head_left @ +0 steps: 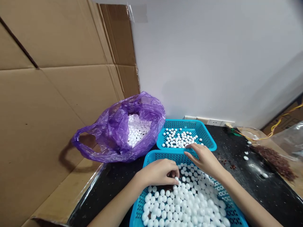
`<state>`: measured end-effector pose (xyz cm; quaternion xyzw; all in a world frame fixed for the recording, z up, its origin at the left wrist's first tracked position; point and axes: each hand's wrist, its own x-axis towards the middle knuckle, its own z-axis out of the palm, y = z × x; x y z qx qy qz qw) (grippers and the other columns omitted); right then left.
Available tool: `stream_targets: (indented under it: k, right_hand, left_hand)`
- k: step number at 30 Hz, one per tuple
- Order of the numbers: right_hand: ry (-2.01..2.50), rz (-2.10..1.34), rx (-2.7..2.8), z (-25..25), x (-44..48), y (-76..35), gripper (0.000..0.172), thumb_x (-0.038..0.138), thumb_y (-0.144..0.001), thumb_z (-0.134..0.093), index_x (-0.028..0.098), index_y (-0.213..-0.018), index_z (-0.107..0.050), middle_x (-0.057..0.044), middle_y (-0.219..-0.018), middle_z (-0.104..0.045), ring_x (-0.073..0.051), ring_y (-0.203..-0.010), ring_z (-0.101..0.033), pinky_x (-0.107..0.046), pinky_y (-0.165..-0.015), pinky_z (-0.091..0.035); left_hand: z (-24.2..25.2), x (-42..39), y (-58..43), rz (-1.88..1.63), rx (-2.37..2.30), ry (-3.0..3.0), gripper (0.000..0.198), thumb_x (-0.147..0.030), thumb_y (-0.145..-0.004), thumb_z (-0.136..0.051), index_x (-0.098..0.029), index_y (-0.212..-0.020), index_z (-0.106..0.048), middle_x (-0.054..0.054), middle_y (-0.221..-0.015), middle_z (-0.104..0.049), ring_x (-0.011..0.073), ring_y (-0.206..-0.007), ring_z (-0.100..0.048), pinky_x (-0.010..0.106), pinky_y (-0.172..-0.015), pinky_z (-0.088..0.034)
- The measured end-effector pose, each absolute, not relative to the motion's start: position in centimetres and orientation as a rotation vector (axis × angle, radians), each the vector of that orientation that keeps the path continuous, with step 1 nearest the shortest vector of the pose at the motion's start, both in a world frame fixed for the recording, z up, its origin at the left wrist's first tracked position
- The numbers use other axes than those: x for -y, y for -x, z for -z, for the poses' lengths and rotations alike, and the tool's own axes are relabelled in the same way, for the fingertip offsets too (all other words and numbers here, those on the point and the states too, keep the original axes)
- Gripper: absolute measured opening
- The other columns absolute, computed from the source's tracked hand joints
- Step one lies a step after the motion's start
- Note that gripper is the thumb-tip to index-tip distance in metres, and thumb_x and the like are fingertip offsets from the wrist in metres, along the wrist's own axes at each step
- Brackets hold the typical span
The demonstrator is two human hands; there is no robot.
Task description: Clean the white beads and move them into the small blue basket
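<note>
A blue plastic basket (152, 155) in front of me holds many small white balls (189, 201), with some dark reddish bits among them. My left hand (163, 171) is inside its far left part, fingers curled, with thumb and forefinger closed on a white ball (176, 178). Over the rims where the two baskets meet is my right hand (202, 157), thumb and fingers apart, with nothing visible between them. Its fingertips reach the near edge of a smaller blue basket (205, 134), where a looser layer of white balls (176, 138) lies.
A purple plastic bag (115, 135) of white balls stands open at the left, beside a tall cardboard sheet (59, 94). On the black tabletop (222, 142) at right are stray balls (246, 158), a dark reddish heap (276, 160) and yellow wires (274, 127). A pale wall rises behind.
</note>
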<state>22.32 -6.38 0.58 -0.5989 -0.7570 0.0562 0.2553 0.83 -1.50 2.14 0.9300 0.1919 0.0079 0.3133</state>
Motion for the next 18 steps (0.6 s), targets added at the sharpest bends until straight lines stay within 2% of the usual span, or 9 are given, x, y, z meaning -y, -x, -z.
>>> stream_targets:
  k: [3,8,13,18]
  right_hand:
    - [1.604,-0.258,2.075,-0.4,6.4,-22.2,0.022,0.033,-0.091,-0.047,0.019,-0.104,-0.057,-0.01,-0.1,-0.065,-0.025,-0.091,-0.061,-0.037,-0.076,-0.047]
    - [1.49,-0.19,2.056,-1.0,6.9,-21.5,0.019,0.026,-0.089,-0.048,0.019,-0.104,-0.056,-0.012,-0.105,-0.06,-0.024,-0.095,-0.057,-0.036,-0.079,-0.044]
    - [1.281,-0.565,2.355,-1.0,7.8,-20.4,0.013,0.017,-0.084,-0.048,0.021,-0.087,-0.06,-0.002,-0.08,-0.063,-0.014,-0.068,-0.056,-0.024,-0.059,-0.039]
    - [1.286,-0.676,2.453,0.0,7.8,-20.7,0.01,0.023,-0.075,-0.06,0.02,-0.085,-0.063,-0.001,-0.077,-0.062,-0.013,-0.064,-0.053,-0.024,-0.056,-0.036]
  left_hand:
    - [-2.3,1.3,-0.6,-0.13,-0.463,-2.32,0.021,-0.036,-0.079,-0.063,-0.016,-0.085,-0.065,0.002,-0.082,-0.063,0.0114,-0.069,-0.057,0.018,-0.061,-0.043]
    - [-2.7,1.0,-0.4,-0.327,-0.516,-2.282,0.02,-0.036,-0.08,-0.062,-0.017,-0.087,-0.064,0.002,-0.083,-0.064,0.0112,-0.072,-0.058,0.019,-0.065,-0.045]
    - [-2.2,1.0,-0.1,-0.359,-0.565,-2.341,0.016,-0.032,-0.078,-0.063,-0.017,-0.083,-0.063,0.0,-0.079,-0.064,0.0109,-0.07,-0.058,0.018,-0.063,-0.043]
    - [-1.6,1.0,0.0,-0.367,-0.566,-2.505,0.007,-0.022,-0.073,-0.061,-0.018,-0.079,-0.061,0.0,-0.078,-0.063,0.0118,-0.071,-0.058,0.019,-0.063,-0.042]
